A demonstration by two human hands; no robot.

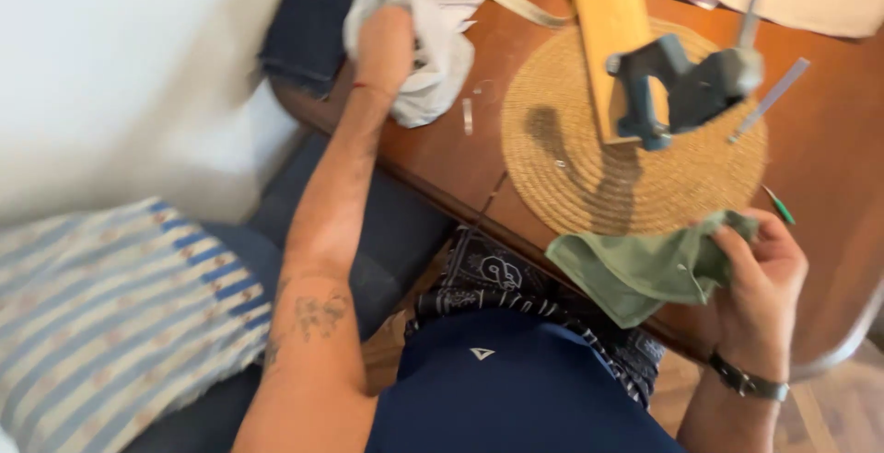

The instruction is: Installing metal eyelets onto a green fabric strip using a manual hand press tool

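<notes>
left hand (385,43) in white bag (433,48) — right hand (760,273), green cloth (645,269)

Woven straw mat (589,181) on glossy wooden table (829,195)

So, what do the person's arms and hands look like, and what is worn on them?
Both arms are bare, with no sleeves. The left forearm carries dark tattoos, and a thin red thread circles the left wrist. The right wrist wears a dark strap with a metal buckle. No gloves or rings are visible.
</notes>
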